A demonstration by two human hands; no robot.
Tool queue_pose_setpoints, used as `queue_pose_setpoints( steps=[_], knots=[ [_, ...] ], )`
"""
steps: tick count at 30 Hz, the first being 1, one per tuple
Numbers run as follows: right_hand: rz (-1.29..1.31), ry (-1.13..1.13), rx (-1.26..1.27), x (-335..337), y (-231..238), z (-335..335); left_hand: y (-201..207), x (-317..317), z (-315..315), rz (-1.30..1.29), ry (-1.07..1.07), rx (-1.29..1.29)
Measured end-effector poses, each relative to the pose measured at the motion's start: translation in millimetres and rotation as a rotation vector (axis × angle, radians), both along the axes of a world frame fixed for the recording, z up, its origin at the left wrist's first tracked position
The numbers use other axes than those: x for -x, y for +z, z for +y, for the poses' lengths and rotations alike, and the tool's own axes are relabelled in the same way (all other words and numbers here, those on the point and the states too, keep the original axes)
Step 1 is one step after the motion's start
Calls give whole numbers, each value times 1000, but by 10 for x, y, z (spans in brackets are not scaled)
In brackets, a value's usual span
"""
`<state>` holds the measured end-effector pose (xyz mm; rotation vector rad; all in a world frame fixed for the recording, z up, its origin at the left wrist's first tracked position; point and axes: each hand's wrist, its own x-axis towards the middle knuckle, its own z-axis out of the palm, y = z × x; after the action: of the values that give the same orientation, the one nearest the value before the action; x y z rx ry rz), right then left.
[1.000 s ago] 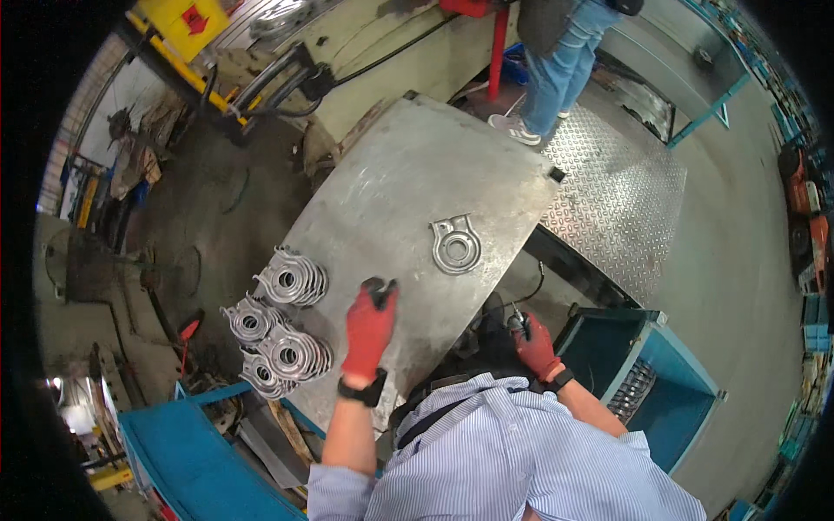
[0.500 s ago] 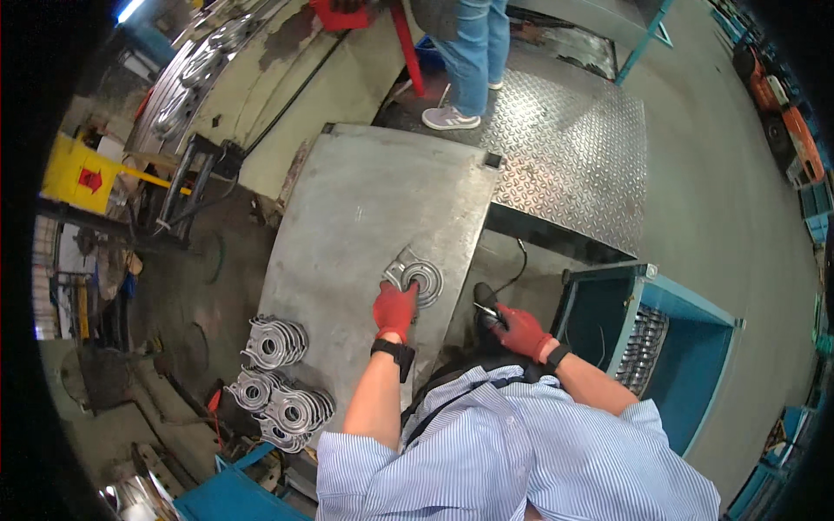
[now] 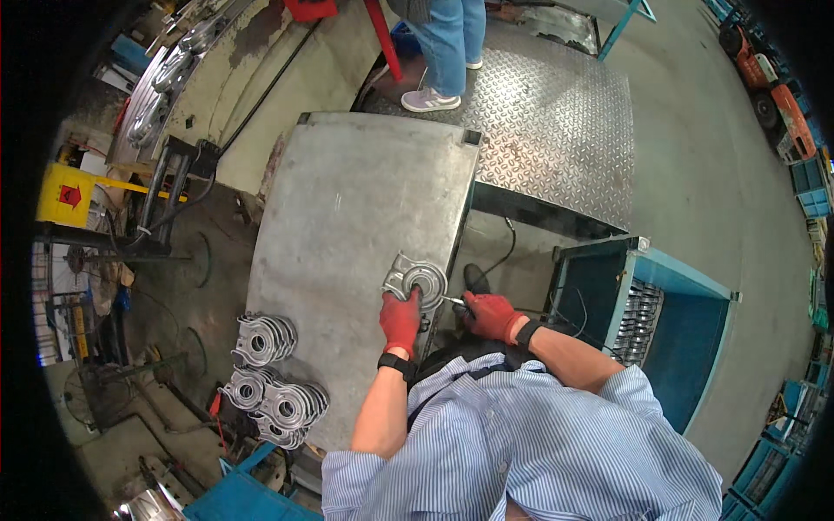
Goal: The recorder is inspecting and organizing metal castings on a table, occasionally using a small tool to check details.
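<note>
A shiny stamped metal plate with a round ringed opening (image 3: pixel 432 276) lies near the right edge of the steel table (image 3: pixel 365 191). My left hand (image 3: pixel 400 321), in a red glove, is closed on its near side, with fingers at the ring's opening. My right hand (image 3: pixel 492 318), also red-gloved, grips a slim pen-like tool (image 3: pixel 455 300); its thin metal tip points left at the plate's right rim. Whether the tip touches the rim, I cannot tell. Similar plates stand in stacks at the table's near left: an upper stack (image 3: pixel 263 340) and a lower group (image 3: pixel 295 406).
To the right stands a blue metal crate (image 3: pixel 695 276) with rows of metal parts (image 3: pixel 638 321). A raised tread-plate platform (image 3: pixel 565 122) adjoins the table's far right, where another person (image 3: pixel 445 52) stands. A dark cable (image 3: pixel 508 247) hangs between table and crate.
My right hand has moved left, bringing the tool's tip up to the plate's rim. My left hand stays on the plate, which looks slightly turned. The whole view has shifted a little.
</note>
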<state>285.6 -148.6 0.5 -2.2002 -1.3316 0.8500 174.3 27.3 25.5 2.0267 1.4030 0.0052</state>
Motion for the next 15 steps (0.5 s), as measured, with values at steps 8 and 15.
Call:
queue_pose_setpoints(
  steps=[8, 15],
  knots=[
    [24, -16, 14, 56, -28, -33, -60, -7, -30, 1, 36, 12],
    [18, -37, 37, 81, 5, -7, -154, 39, -36, -111, 38, -15]
  ],
)
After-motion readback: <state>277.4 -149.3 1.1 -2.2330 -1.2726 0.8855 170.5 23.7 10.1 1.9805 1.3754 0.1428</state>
